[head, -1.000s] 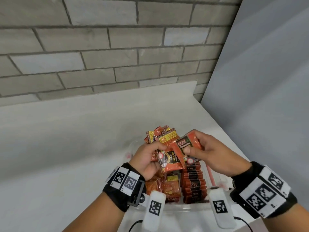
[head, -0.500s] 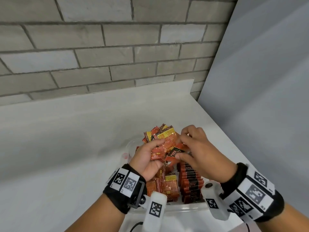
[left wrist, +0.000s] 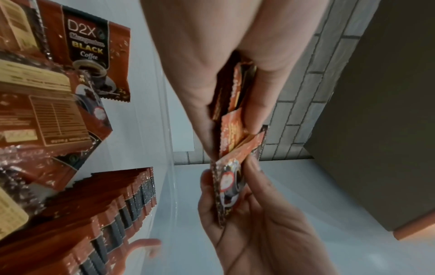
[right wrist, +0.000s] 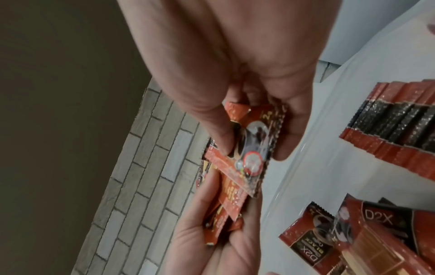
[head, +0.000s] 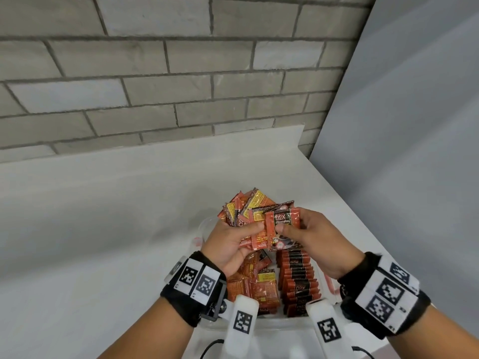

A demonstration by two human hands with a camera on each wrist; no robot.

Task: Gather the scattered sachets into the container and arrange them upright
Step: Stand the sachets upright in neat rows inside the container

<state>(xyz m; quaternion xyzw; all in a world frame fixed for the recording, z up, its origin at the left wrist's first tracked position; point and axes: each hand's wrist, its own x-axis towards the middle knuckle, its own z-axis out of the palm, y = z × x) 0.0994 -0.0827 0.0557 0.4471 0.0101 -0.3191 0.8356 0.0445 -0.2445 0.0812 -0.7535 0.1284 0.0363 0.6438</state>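
Both hands were raised above a clear plastic container (head: pixel 207 224) standing on a white tabletop (head: pixel 103 229) before a grey brick wall (head: pixel 155 73).

Left hand (head: pixel 228 244): fingers curled around a fanned bunch of red-orange foil coffee sachets (head: pixel 246 208); thumb lay across the front of the bunch, the other fingers behind it. In the left wrist view the bunch (left wrist: pixel 235 104) sat edge-on, clamped between thumb and palm.

Right hand (head: pixel 313 242): thumb and fingers pinched a single red and black sachet marked D2X (head: pixel 282 229). Thumb pressed on its printed face near the lower half; fingers were behind it. This sachet stood roughly upright, its left edge overlapping the bunch in the left hand. Right wrist view showed the same sachet (right wrist: pixel 249 147) with the thumb on its coffee-cup picture, the left palm just below it.

Inside the container: a tidy row of red and black sachets standing on edge (head: pixel 298 278) along the right side, below the right hand; to their left, loose sachets with yellow label panels (head: pixel 259 283) lay tilted and overlapping, partly under the left wrist.

Both wrists carried black bands with black-and-white square markers (head: pixel 197 278).
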